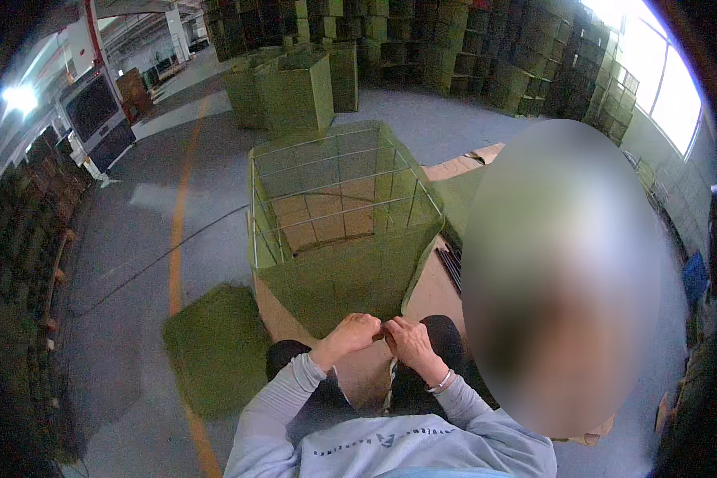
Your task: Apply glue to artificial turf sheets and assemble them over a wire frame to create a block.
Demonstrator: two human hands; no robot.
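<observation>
A wire-frame box (338, 199) wrapped in green felt-like fabric (342, 275) stands on its side in front of me on a sheet of cardboard (434, 295). My left hand (352, 333) and my right hand (408, 341) meet at the lower edge of the green fabric, fingers curled and pinching something small there. What they pinch is too small to make out. I wear a grey long-sleeved top and a bracelet on the right wrist.
A loose green fabric sheet (215, 346) lies on the floor to my left. Finished green boxes (295, 92) stand farther back, with tall stacks (486, 48) behind them. A cable (151, 267) and an orange floor line (177, 239) run across the grey floor. A blurred patch covers the right.
</observation>
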